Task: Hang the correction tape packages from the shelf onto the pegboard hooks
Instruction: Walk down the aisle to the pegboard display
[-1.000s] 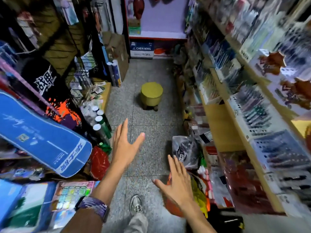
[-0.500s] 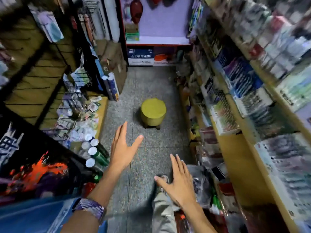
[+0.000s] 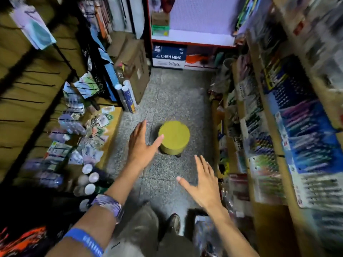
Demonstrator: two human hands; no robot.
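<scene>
I stand in a narrow shop aisle. My left hand (image 3: 141, 145) is held out flat over the floor with fingers apart and nothing in it. My right hand (image 3: 203, 184) is lower and to the right, also spread and holding nothing. A heap of small blister packages (image 3: 87, 143), blurred, lies on a low wooden shelf (image 3: 114, 123) at the left. Behind the heap rises a brown slatted wall panel (image 3: 27, 101) with black hooks (image 3: 81, 89), some carrying packages. Both hands are well away from the heap.
A round yellow-green stool (image 3: 174, 136) stands in the aisle just beyond my hands. Cardboard boxes (image 3: 135, 67) and rolled tubes (image 3: 128, 97) line the left side. Shelves full of pens (image 3: 300, 130) run along the right. White-capped tubes (image 3: 89, 179) stand at lower left. My shoe (image 3: 175, 222) is on the grey floor.
The view has moved forward along the aisle and tilted up, so the stool is now close to my hands. Both hands remain spread and hold nothing. The blue board at left has left view.
</scene>
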